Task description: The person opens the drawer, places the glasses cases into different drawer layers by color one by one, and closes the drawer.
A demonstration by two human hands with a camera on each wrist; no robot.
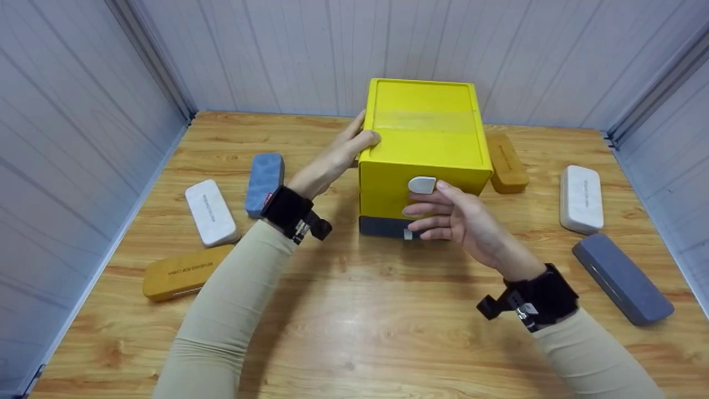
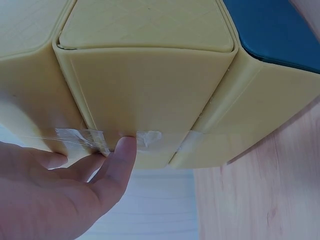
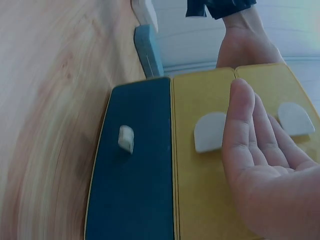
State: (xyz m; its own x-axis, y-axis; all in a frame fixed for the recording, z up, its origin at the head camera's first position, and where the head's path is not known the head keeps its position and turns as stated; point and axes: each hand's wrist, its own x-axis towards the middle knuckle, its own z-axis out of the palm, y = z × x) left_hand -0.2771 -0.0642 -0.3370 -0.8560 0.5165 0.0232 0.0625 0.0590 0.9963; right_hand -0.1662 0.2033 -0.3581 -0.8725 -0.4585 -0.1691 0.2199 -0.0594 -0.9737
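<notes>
A small yellow drawer unit [image 1: 424, 147] stands on the wooden table. Its bottom drawer front [image 1: 382, 227] is dark blue; the two above are yellow, and pale tab handles stick out from the fronts. My left hand [image 1: 332, 158] rests against the unit's left side, thumb at the top edge. Clear tape [image 2: 80, 139] runs along that side under the fingertips in the left wrist view. In front of the drawers, my right hand [image 1: 471, 227] has its fingers extended near the white top handle [image 1: 422, 185]. Whether it touches a handle I cannot tell.
Left of the unit lie a blue case [image 1: 265, 183], a white case [image 1: 210, 213] and a mustard case [image 1: 185, 272], partly behind the left sleeve. On the right are another mustard case [image 1: 507, 166], a white case [image 1: 581, 199] and a grey-blue case [image 1: 623, 280]. Pale panels [image 1: 277, 55] wall the table.
</notes>
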